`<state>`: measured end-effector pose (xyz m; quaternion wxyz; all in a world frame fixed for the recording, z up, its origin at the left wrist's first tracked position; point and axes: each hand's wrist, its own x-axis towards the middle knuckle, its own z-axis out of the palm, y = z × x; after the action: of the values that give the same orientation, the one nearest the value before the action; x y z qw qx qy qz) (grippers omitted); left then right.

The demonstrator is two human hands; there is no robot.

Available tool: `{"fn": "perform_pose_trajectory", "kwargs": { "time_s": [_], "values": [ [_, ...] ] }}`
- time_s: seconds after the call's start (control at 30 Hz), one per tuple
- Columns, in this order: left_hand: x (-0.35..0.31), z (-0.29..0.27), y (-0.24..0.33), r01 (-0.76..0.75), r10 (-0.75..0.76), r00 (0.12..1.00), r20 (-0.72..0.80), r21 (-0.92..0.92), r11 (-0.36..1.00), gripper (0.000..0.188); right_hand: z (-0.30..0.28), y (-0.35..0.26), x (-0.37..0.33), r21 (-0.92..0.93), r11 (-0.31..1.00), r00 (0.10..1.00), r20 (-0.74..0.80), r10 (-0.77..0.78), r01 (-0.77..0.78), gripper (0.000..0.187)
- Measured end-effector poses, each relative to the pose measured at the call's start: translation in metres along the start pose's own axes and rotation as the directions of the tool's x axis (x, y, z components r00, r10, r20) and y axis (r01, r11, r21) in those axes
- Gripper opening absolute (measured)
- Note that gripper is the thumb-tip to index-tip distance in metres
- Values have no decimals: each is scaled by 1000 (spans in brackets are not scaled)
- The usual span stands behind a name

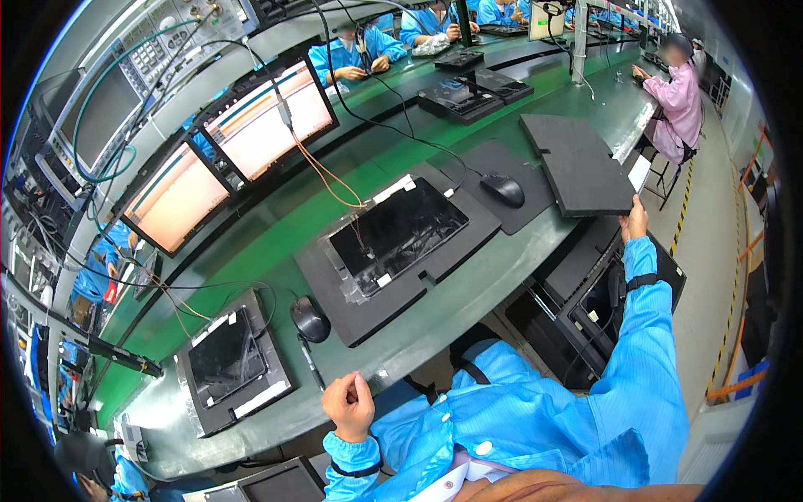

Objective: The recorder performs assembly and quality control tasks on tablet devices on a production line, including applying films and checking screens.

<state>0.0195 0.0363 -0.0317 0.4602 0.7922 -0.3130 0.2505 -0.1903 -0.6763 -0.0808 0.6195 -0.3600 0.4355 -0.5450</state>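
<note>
My right hand [636, 221] grips the near right corner of a thick black foam board [585, 167], which lies at the right end of the bench. A white card [639, 173] shows just beyond those fingers; whether they touch it I cannot tell. Loosely curled, my left hand [350, 407] is by the front edge of the bench with nothing visible in it. A pen [311, 363] lies close to it, below a black mouse [310, 320]. Mid-bench, a dark tablet-like screen [399, 237] rests on a black foam pad [368, 322], with thin orange wires running to it.
A second screen panel [226, 358] lies at the left. Another mouse [503, 190] sits on a dark mat [523, 216]. Two lit monitors [272, 117] stand behind, with cables hanging over the green bench [468, 284]. Under the bench are dark trays [577, 284]. Co-workers sit across and at right.
</note>
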Motion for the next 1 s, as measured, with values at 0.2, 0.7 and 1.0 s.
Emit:
{"fn": "perform_pose_trajectory", "kwargs": {
  "time_s": [0.2,0.7,1.0],
  "values": [
    [-3,6,0,131,-133,990,-43,-59,990,4,25,-8,-24,252,967,995,85,-55,32,47],
    [-6,4,2,179,-181,983,-32,-59,982,13,-153,-94,-24,-921,15,913,385,-136,390,42],
    [-2,6,5,235,-238,971,-4,-130,963,8,-61,-54,-113,-728,520,888,432,-160,448,31]
  ]
}}
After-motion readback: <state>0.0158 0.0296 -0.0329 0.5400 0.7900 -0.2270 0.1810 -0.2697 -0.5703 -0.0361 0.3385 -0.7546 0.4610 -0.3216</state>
